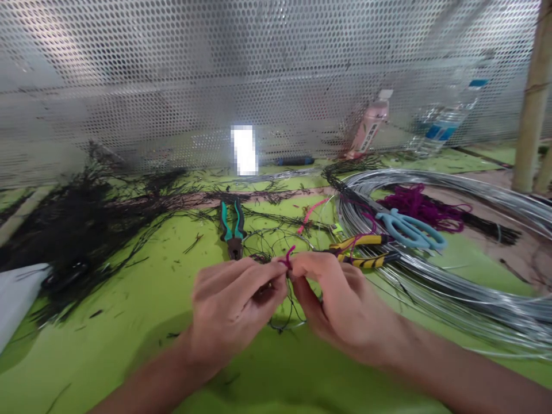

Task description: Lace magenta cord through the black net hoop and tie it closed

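My left hand (239,302) and my right hand (342,305) meet at the middle, fingertips almost touching. Both are closed in a pinch on a short piece of purple yarn (290,255), whose end sticks up between them. Thin dark wire loops (280,329) show below and behind the fingers; how they join the yarn is hidden. Green-handled pliers (233,227) lie just beyond my left hand. Yellow-and-black-handled pliers (366,241) lie beyond my right hand, beside light blue scissors (411,230).
A big coil of silver wire (470,310) covers the right side, with a purple yarn bundle (420,207) inside it. Black wire strands (81,224) heap at the left. A pink bottle (368,126) and a clear bottle (448,123) lean against the perforated metal panel (194,75).
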Tool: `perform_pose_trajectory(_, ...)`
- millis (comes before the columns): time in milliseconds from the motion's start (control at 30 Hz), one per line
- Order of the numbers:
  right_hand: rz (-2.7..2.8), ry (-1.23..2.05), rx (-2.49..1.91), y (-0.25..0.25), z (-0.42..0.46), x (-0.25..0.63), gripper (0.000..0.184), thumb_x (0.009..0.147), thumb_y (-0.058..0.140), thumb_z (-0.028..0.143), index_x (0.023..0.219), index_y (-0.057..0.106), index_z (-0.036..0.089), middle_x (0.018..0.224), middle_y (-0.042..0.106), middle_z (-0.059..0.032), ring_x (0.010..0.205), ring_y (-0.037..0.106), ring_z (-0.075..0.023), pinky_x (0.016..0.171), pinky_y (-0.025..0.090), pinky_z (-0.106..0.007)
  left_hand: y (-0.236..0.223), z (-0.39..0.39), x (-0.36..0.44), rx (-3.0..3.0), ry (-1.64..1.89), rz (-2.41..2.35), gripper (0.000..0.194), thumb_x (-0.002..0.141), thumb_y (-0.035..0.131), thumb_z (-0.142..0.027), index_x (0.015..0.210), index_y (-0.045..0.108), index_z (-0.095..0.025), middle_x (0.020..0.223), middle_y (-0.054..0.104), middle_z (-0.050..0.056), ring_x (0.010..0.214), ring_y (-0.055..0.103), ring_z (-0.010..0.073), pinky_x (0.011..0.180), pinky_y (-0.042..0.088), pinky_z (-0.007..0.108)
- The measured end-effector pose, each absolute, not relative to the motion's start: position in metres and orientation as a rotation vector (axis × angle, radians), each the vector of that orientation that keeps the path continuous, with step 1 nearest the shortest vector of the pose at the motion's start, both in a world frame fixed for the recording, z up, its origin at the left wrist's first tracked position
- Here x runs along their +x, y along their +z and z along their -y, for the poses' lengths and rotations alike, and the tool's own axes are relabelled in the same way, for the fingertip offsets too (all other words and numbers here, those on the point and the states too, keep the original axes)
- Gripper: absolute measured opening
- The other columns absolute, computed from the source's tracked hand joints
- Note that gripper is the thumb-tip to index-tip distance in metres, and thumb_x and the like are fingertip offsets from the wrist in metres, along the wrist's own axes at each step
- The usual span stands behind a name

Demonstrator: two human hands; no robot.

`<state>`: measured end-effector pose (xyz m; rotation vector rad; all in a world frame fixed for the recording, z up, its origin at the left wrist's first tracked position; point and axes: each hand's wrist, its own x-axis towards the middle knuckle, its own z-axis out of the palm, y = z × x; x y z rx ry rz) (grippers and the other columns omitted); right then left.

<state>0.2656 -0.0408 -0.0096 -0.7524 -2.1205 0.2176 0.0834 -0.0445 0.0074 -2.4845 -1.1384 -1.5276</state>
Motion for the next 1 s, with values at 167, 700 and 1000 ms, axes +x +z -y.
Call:
perform_pose_trajectory(167,2.053,0.246,-0.860,-0.010,0.042,0.263,0.018,0.095,0.048,0.009,0.103,0.042,0.024,0.069,0.057,0.0040,0.053,0.051,-0.0108,0.049,0.036,-0.024,0.008,0.042,0.088,-2.556,-1.542,1.330,0.013,0.075,0.065,-0.005,0.078,0.067,-0.018,0.059,0.059,-0.005,0.051,0.054,0.0081,0.050,0.044,0.019)
perform_pose_trajectory(700,1.996,0.588,-0.845,-0.003,0.025,0.255,0.024,0.091,0.046,0.004,0.096,0.063,0.021,0.082,0.068,0.0012,0.069,0.057,-0.0111,0.064,0.043,-0.024,0.005,0.027,0.093,-2.541,-2.869,2.314,0.009,0.066,0.057,-0.018,0.067,0.048,-0.019,0.065,0.040,-0.004,0.063,0.034,0.0117,0.058,0.031,0.023)
perform_pose_trajectory(1000,1.956,0.818,-0.850,0.005,0.028,0.255,0.029,0.093,0.045,0.007,0.099,0.071,0.019,0.077,0.063,0.0006,0.073,0.058,-0.0125,0.068,0.043,-0.026,0.004,0.028,0.084,-2.516,-3.080,2.296,0.011,0.069,0.067,-0.023,0.072,0.057,-0.018,0.070,0.051,-0.003,0.067,0.048,0.0123,0.063,0.041,0.023)
